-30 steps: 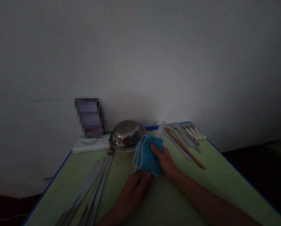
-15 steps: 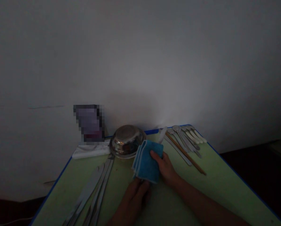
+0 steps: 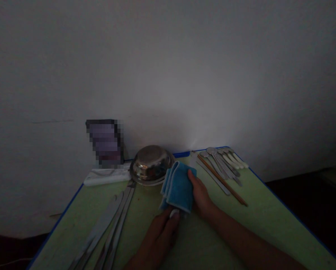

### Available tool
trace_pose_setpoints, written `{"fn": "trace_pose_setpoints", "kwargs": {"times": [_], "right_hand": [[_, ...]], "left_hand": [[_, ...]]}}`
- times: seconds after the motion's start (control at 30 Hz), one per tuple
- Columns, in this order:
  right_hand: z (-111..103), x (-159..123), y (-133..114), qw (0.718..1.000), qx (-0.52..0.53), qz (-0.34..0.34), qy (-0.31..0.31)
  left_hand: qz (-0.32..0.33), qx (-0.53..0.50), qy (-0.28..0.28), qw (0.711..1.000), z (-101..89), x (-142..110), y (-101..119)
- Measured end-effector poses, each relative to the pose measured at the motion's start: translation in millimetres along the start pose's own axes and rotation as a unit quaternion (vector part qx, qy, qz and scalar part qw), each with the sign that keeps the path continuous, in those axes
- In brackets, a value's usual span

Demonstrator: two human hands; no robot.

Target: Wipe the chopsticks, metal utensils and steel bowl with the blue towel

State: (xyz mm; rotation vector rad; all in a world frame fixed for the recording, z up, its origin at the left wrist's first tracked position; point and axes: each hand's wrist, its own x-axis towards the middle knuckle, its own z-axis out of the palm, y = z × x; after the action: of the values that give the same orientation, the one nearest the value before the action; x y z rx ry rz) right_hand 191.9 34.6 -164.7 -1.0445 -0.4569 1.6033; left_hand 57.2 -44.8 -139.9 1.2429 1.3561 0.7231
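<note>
My right hand (image 3: 201, 193) is wrapped round a folded blue cloth (image 3: 182, 187), its thumb pressed on the front layer. Below the cloth, my left hand (image 3: 164, 227) is closed on a table knife (image 3: 174, 213); only a small pale part of it shows by the fingers. The cloth hides most of the knife. Just behind the cloth, an upturned shiny metal bowl (image 3: 150, 163) stands on the table. Several long flat knives (image 3: 108, 217) lie to the left of my left hand.
Right of the cloth lie brown chopsticks (image 3: 221, 180), metal spoons (image 3: 217, 159) and white-handled cutlery (image 3: 235, 161). A blurred dark-framed device (image 3: 104, 144) leans at the wall (image 3: 168, 67), behind a white object (image 3: 107, 176). The green table (image 3: 213, 240) has blue edges.
The cloth and my right hand have shifted slightly up and right. The blade tip above the cloth no longer stands out, while a pale part now shows at my left fingers.
</note>
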Motion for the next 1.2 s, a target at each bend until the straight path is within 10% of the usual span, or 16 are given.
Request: {"fn": "trace_pose_setpoints", "kwargs": {"times": [0.67, 0.93, 1.2], "right_hand": [[4.0, 0.1, -11.4, 0.99, 0.121, 0.058, -0.039], [-1.2, 4.1, -15.7, 0.986, 0.131, 0.085, -0.062], [-2.8, -0.9, -19.3, 0.986, 0.106, 0.113, -0.069]], "left_hand": [[0.142, 0.096, 0.014, 0.985, -3.9, 3.5, -9.9], [0.384, 0.273, 0.068, 0.879, -4.6, -11.8, -23.1], [0.333, 0.324, 0.02, 0.885, 0.6, -3.7, -12.7]]}}
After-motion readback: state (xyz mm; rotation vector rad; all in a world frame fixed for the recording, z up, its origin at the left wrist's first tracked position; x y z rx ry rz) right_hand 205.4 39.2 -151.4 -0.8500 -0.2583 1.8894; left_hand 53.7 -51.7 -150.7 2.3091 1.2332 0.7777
